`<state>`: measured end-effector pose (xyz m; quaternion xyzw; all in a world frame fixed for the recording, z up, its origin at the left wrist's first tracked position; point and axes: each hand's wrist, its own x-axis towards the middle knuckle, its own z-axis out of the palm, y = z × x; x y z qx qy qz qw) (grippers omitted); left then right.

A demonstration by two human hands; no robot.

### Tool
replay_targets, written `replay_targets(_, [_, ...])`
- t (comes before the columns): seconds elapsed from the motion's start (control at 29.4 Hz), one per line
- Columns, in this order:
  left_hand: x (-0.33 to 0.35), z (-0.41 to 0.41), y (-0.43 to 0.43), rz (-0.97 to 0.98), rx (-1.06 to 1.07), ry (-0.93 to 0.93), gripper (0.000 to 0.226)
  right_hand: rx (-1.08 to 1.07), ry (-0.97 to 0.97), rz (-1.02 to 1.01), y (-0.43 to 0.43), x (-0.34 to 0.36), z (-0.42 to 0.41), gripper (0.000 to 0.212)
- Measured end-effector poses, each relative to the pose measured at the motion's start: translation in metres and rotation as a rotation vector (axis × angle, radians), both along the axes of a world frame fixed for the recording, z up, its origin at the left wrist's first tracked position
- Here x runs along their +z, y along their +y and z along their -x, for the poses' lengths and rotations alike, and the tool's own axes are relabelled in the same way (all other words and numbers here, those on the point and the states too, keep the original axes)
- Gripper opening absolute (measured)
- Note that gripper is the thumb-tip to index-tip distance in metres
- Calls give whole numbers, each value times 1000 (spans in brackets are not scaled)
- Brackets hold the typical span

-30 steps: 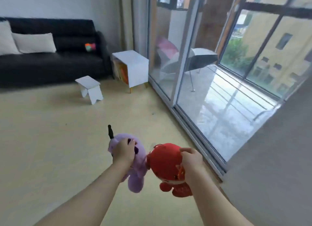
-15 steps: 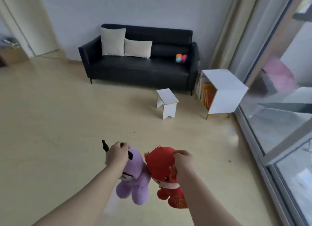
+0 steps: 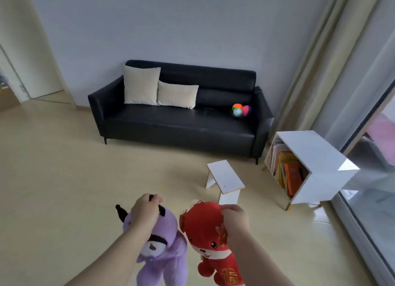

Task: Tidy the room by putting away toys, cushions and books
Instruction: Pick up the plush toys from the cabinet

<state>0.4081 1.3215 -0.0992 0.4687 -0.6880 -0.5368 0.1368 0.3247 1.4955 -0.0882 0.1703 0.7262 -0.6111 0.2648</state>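
Left hand (image 3: 145, 213), fingers curled, grips a purple plush (image 3: 162, 249) by its head. Right hand (image 3: 235, 219) likewise grips a red plush (image 3: 205, 228) touching it. Beyond stand a white stool (image 3: 225, 176), a cabinet (image 3: 316, 157) of books (image 3: 288, 174), then a sofa (image 3: 181, 123) with cushions (image 3: 141, 87) at its left end.

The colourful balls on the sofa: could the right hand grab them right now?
Probably not: the right hand grips the red plush toy, and the colourful balls lie on the sofa, well beyond the white stool.
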Motion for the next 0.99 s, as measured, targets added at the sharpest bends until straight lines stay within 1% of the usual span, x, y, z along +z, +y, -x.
replay_targets(0.03, [5,20,-16,3,-21,7,24,-22,7,5,-15,6,17,27])
replay_targets(0.07, [10,73,-59,1,-38,15,24,-43,11,10,-55,10,66,27])
replay_targets(0.1, [7,107,-84,3,-35,14,24,-47,2,25,-77,9,96,26])
replay_targets(0.14, [15,115,-86,32,-55,-23,24,-34,27,9,-82,18,100,26])
replay_targets(0.17, [15,137,-101,33,-45,-39,23,-77,17,18,-95,21,122,25])
replay_targets(0.24, [7,205,-144,26,-25,-12,24,-84,-23,48,-138,12,186,26])
replay_targets(0.27, [9,211,-149,31,-26,-39,27,-74,-11,27,-142,17,191,27])
replay_targets(0.34, [7,283,-190,47,-34,-29,31,-95,-17,54,-187,15,260,29])
replay_targets(0.44, [3,374,-245,51,-45,-50,30,-108,-4,58,-241,4,350,31])
replay_targets(0.54, [12,471,-290,18,-83,-40,29,-131,2,34,-291,2,451,28])
replay_targets(0.58, [15,508,-312,35,-84,-26,29,-127,12,36,-311,5,488,26])
replay_targets(0.61, [23,513,-312,33,-103,-12,30,-132,32,34,-312,13,492,25])
replay_targets(0.71, [29,591,-370,44,-75,-12,31,-107,57,-2,-370,19,576,25])
replay_targets(0.78, [22,647,-409,-4,-67,19,31,-111,73,-13,-411,14,634,28])
replay_targets(0.88, [16,723,-455,-3,-137,17,29,-115,79,-36,-461,1,703,28])
replay_targets(0.92, [13,747,-468,3,-184,12,28,-150,75,-45,-474,-3,721,27])
replay_targets(0.95, [9,792,-493,15,-237,-6,27,-170,61,-42,-495,-11,758,26])
replay_targets(0.99, [14,800,-496,28,-265,-30,27,-198,76,-59,-496,-6,761,25])
